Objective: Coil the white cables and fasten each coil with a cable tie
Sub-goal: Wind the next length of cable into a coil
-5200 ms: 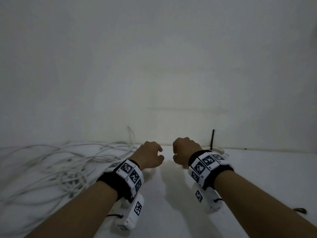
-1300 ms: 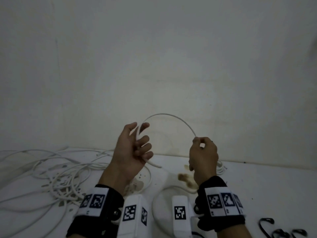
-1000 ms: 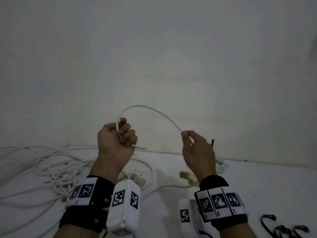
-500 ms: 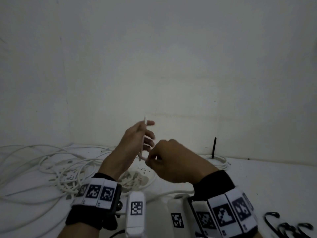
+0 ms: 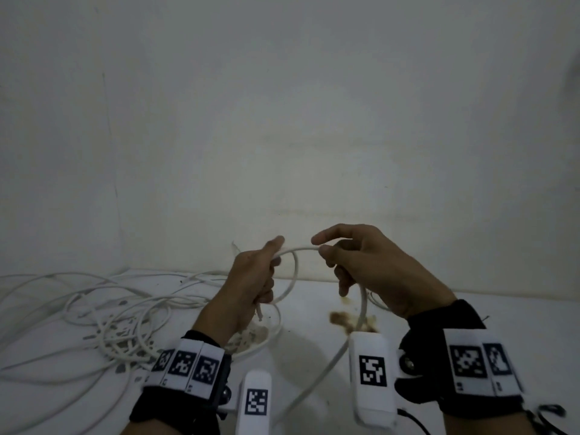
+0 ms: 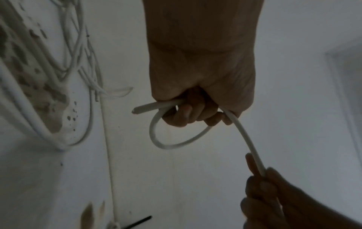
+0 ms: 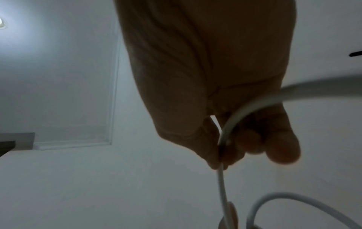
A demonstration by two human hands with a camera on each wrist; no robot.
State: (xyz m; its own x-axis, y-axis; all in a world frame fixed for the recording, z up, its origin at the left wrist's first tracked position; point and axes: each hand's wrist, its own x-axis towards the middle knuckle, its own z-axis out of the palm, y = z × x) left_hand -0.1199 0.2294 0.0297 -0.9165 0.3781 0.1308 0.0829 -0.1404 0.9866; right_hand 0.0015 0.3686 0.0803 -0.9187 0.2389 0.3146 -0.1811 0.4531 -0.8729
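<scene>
Left hand point(image 5: 251, 277): at frame centre, fingers curled round one small loop of the white cable point(image 5: 298, 250), its cut end poking out below the fist.
Right hand point(image 5: 370, 271): just right of it, thumb and fingertips pinching the same cable.
Cable run: drops from the right hand toward the bottom edge.
Loose cables point(image 5: 103, 315): tangled at lower left on the white table point(image 5: 518, 312).
Cable tie point(image 6: 137, 223): black, lying on the table.

Your forearms are bare. Each wrist carries a black strap point(image 5: 180, 400) faced with white panels printed with black square markers. A white camera module point(image 5: 372, 376) bearing one marker mounts on each strap.
</scene>
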